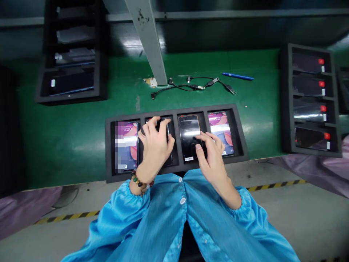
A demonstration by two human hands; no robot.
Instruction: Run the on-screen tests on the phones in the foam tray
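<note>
A black foam tray (176, 169) in front of me holds smartphones in separate compartments. My left hand (156, 140) is spread over the second smartphone (167, 160) from the left and hides most of it. Its fingertips are apart around the phone's upper part; whether they press on it I cannot tell. Over the third smartphone (188, 140), dark-screened with a white label at its lower edge, is my right hand (211, 149), index finger and thumb apart near the screen. Lit screens show on the leftmost smartphone (131, 145) and the rightmost smartphone (219, 125), which my right hand partly covers.
Black cables (188, 87) and a blue pen (237, 76) lie on the green table (81, 145) behind the tray. Foam trays with phones stand at the left (72, 97) and right (286, 109). A grey metal post (148, 40) rises behind the cables.
</note>
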